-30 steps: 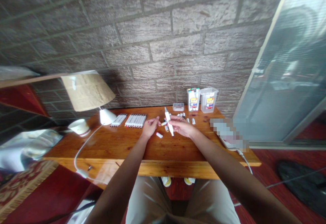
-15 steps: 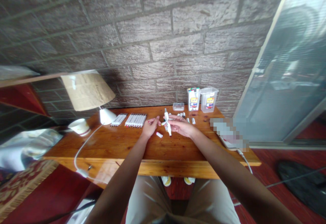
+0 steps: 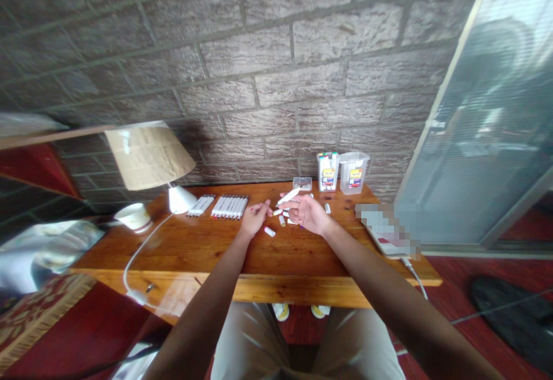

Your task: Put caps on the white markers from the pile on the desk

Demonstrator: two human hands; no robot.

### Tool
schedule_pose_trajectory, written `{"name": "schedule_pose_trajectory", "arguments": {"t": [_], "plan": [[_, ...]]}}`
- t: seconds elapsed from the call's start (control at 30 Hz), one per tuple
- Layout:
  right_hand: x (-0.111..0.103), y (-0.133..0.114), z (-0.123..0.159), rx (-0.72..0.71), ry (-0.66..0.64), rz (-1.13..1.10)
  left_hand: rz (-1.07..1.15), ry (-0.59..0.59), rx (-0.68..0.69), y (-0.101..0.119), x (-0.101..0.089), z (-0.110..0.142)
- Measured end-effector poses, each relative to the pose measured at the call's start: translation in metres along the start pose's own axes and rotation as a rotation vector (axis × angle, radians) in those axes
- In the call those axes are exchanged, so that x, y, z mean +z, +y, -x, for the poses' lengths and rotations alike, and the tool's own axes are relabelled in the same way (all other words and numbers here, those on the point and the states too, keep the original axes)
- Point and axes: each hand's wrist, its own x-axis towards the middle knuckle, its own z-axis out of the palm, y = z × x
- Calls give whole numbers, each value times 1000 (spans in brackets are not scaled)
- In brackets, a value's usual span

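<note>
My right hand [image 3: 307,214] holds a white marker [image 3: 288,196] in its fingers, tilted with its far end pointing up and to the right. My left hand [image 3: 254,217] rests on the wooden desk [image 3: 181,247] just left of it, fingers bent, pinching something small that I cannot make out. Loose white caps and markers [image 3: 276,219] lie between and around the hands, one cap [image 3: 270,231] nearer me. Two rows of white markers [image 3: 220,205] lie side by side to the left of my left hand.
Two clear marker boxes [image 3: 341,171] and a small clear lid [image 3: 302,182] stand at the back by the brick wall. A lamp [image 3: 151,158], a white cup [image 3: 133,216] and a white cord [image 3: 138,253] are at the left. A blurred flat object [image 3: 386,227] lies at the right.
The marker in my right hand has swung from pointing towards me and upright to lying tilted with its far end up and right. My left hand has stayed nearly still.
</note>
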Motion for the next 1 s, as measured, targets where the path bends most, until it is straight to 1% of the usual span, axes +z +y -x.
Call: {"name": "schedule_pose_trajectory", "arguments": {"t": [0.13, 0.27, 0.43, 0.63, 0.7, 0.77, 0.83, 1.0], "plan": [[3, 1, -1, -96, 88, 74, -9, 2, -8, 0, 0, 0], [6, 3, 0, -135, 81, 139, -7, -5, -10, -2, -1, 0], [6, 3, 0, -170, 129, 205, -10, 0, -16, -2, -1, 0], [3, 6, -1, -144, 75, 269, -12, -5, -11, -2, 0, 1], [3, 7, -1, -147, 57, 305, 27, 22, -1, 1, 0, 1], [3, 9, -1, -166, 55, 343, 80, 67, 44, 8, 1, 2], [2, 10, -1, -186, 60, 373, 123, 72, 105, 19, 4, 5], [1, 14, -2, -204, 64, 407, 189, -115, 166, 57, 18, 15]]}}
